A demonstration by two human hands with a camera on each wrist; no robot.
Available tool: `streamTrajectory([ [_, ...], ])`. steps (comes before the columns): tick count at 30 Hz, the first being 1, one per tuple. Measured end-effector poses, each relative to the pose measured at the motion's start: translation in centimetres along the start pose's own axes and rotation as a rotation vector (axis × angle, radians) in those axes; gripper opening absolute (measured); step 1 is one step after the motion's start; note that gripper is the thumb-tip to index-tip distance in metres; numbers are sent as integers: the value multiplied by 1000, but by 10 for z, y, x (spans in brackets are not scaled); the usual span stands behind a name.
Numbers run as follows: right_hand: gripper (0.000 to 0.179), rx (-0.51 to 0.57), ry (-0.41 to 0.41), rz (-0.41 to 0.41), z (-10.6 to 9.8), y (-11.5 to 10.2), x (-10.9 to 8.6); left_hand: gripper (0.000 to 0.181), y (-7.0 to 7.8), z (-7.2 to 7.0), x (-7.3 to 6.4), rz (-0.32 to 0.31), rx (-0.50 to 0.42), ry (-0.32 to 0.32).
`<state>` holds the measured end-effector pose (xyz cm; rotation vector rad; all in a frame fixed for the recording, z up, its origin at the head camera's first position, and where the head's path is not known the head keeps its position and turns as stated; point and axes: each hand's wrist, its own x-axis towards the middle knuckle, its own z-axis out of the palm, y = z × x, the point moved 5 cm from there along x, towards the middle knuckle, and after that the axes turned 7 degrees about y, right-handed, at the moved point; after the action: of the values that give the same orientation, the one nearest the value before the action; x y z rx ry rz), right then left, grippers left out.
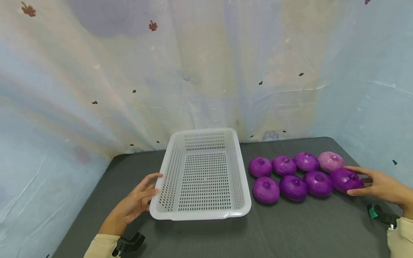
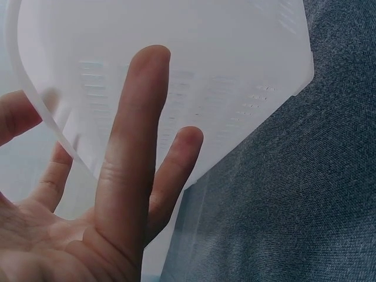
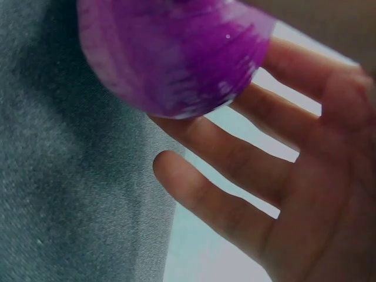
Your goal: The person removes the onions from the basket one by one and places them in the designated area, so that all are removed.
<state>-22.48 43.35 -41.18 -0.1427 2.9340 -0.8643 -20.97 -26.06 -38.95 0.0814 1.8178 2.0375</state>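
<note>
My left hand (image 1: 137,199) is at the left rim of a white plastic basket (image 1: 243,179), its fingertips touching the rim. In the left wrist view its fingers (image 2: 132,135) are spread and fairly straight against the basket's pale slotted wall (image 2: 223,35). My right hand (image 1: 384,186) grips a glossy red onion (image 1: 346,180) at the right end of the front row, thumb on the near side and fingers on the far side. Close up, this onion (image 3: 170,59) lies against several fingertips, while one finger (image 3: 200,191) stays apart from it.
Several more red onions (image 1: 294,187) stand in two rows right of the basket, with a paler pink one (image 1: 330,162) at the back right. Everything sits on a dark grey table (image 1: 290,225). A patterned curtain (image 1: 206,71) surrounds its back and sides.
</note>
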Motion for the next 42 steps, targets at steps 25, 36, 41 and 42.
streamTrajectory([
  [25, 88, -45, -50, 22, 8, 11, 3, 49, 2, 2, -2, 8, -8, -13],
  [36, 89, -31, -43, 17, 9, 13, 3, 51, 1, 1, -1, 0, -6, 4],
  [41, 92, -22, -46, 41, 6, 11, 2, 51, 0, 0, 0, -15, -9, 26],
  [42, 93, -18, -41, 45, 4, 10, 1, 51, 0, 0, 1, -13, -12, 23],
])
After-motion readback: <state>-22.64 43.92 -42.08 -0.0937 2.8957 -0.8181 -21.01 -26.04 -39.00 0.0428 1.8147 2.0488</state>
